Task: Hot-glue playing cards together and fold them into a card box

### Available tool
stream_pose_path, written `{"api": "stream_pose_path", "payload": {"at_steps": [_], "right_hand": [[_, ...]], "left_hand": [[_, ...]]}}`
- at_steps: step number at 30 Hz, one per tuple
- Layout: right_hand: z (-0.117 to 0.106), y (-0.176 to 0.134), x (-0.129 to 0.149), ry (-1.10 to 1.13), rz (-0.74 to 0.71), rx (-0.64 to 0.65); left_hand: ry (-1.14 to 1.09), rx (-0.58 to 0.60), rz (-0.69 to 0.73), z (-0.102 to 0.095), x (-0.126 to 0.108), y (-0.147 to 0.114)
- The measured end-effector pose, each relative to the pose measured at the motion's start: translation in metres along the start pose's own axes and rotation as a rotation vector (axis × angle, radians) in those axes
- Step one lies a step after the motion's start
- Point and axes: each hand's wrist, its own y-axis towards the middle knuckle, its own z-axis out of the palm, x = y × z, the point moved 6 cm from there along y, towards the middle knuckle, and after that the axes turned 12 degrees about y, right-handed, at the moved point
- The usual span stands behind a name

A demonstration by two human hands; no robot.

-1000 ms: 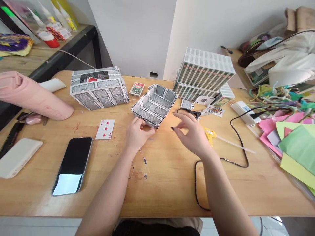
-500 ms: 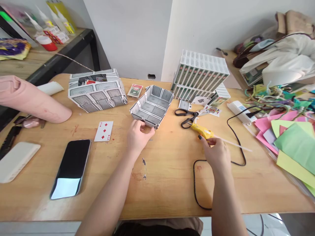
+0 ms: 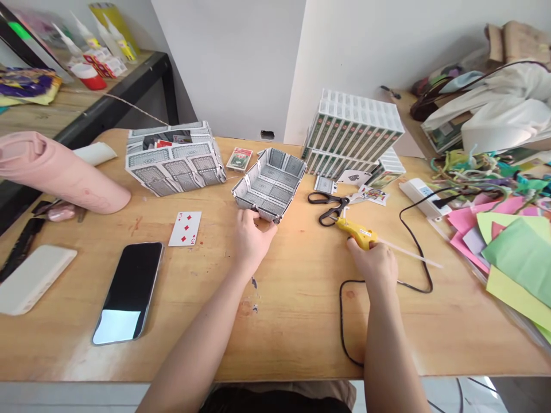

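On the bench (image 3: 293, 321), your left hand (image 3: 253, 241) pinched the card tray (image 3: 269, 182) just ahead of it; your right hand (image 3: 376, 261) was wrapped around the glue gun (image 3: 356, 230). The black cord (image 3: 341, 310), looped nearer you, looked liable to snag and jerk it. A second earlier, that hand hung open beside the tray.

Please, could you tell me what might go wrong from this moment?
1. The right hand is at the yellow glue gun, whose front end lies close to the scissors; lifting it might catch them.
2. The black cable loops beside the right forearm and could snag.
3. The left hand pinches the near edge of the card tray; squeezing too hard might bend it.
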Motion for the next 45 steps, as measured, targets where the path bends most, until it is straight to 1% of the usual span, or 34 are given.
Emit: {"api": "stream_pose_path", "payload": {"at_steps": [4, 6, 8, 10, 11, 13, 14, 16, 21, 26, 32, 39, 45], "right_hand": [[-0.007, 0.002, -0.004, 0.122, 0.047, 0.034], [-0.011, 0.001, -0.006, 0.260, 0.088, 0.028], [-0.011, -0.001, -0.006, 0.570, 0.144, 0.037], [-0.007, -0.006, 0.000, 0.934, 0.169, 0.095], [-0.004, -0.008, 0.005, 1.062, 0.159, 0.150], [0.002, -0.014, 0.018, 1.183, 0.132, 0.280], [0.004, -0.016, 0.023, 1.194, 0.119, 0.335], [0.009, -0.021, 0.031, 1.181, 0.086, 0.402], [0.016, -0.026, 0.038, 1.115, 0.048, 0.449], [0.021, -0.025, 0.033, 1.133, 0.048, 0.461], [0.028, -0.024, 0.030, 1.104, 0.061, 0.465], [0.029, -0.026, 0.029, 1.013, 0.091, 0.451], [0.028, -0.026, 0.030, 0.960, 0.061, 0.440]], "left_hand": [[-0.026, -0.001, -0.010, -0.001, -0.001, 0.001], [-0.032, -0.004, -0.020, -0.001, 0.000, 0.001], [-0.034, -0.005, -0.028, -0.001, 0.000, 0.002], [-0.032, -0.001, -0.024, -0.001, 0.001, 0.002], [-0.033, 0.003, -0.021, -0.001, 0.001, 0.003], [-0.040, 0.012, -0.023, -0.001, 0.001, 0.004], [-0.046, 0.015, -0.025, -0.002, 0.001, 0.005], [-0.052, 0.016, -0.024, -0.002, 0.001, 0.006], [-0.063, 0.029, -0.004, -0.001, 0.004, 0.004], [-0.050, 0.028, -0.018, -0.002, 0.008, -0.002], [0.039, 0.072, 0.026, 0.004, 0.001, 0.002], [0.048, 0.081, -0.058, 0.010, -0.003, 0.008], [0.023, 0.124, -0.085, 0.008, -0.002, 0.011]]}}
